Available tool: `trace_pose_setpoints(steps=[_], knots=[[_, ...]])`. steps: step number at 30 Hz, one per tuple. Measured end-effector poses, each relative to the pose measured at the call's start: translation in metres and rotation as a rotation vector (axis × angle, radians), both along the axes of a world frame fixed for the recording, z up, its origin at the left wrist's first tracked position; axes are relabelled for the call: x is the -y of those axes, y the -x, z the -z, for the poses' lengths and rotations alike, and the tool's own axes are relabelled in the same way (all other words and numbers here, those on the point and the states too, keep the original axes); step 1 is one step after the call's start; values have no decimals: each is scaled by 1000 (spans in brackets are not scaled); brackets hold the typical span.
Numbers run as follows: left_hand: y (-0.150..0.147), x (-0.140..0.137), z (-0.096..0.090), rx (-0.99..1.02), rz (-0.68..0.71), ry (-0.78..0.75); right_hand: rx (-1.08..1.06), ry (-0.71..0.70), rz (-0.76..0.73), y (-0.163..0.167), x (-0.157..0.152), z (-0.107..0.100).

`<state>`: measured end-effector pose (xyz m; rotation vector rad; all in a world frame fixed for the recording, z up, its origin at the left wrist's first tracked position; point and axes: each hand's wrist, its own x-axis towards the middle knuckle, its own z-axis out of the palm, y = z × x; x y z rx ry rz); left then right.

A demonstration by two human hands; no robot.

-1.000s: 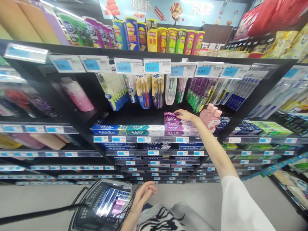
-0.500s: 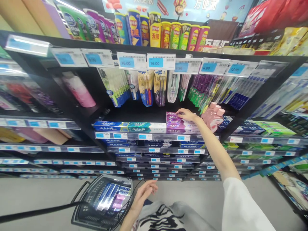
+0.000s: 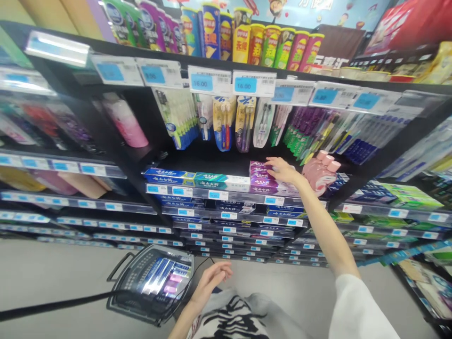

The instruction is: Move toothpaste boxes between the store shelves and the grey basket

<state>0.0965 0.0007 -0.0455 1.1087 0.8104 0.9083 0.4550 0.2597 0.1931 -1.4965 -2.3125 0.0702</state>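
Observation:
My right hand (image 3: 284, 171) reaches onto a short stack of purple toothpaste boxes (image 3: 260, 183) at the shelf's front edge. Its fingers are apart and touch the upper boxes, partly covering their right end. Just right of the wrist stand pink pump-less bottles with pink caps (image 3: 320, 175), grouped together. Blue toothpaste boxes (image 3: 169, 177) and green-and-white ones (image 3: 221, 181) lie in a row to the left of the stack. Low in front of my body, my left hand (image 3: 212, 277) hangs with loosely bent fingers, open and holding nothing.
A dark shopping basket (image 3: 122, 294) with a long black handle stands on the floor at lower left, with blue and pink boxes inside. Packaged toothbrushes (image 3: 224, 123) hang behind the toothpaste. Price tags (image 3: 254, 84) jut from the upper shelf, under chip cans (image 3: 241, 40).
My view has shifted a little, so the shelves sit slightly to the right. The fingers of my right hand have spread somewhat on the purple stack. My left hand stays low.

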Motion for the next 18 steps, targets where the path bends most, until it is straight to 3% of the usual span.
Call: trace_pose_setpoints(steps=[3, 6, 11, 18], knots=[[-3, 4, -8, -57, 9, 28, -49, -116, -141, 20, 37, -12], [-7, 8, -15, -122, 28, 38, -134, -129, -279, 44, 77, -21], [-12, 12, -20, -202, 46, -5, -225, 59, -468, 81, 118, -8], [-3, 26, -17, -308, -30, -30, -145, 344, -750, 152, 114, 21]])
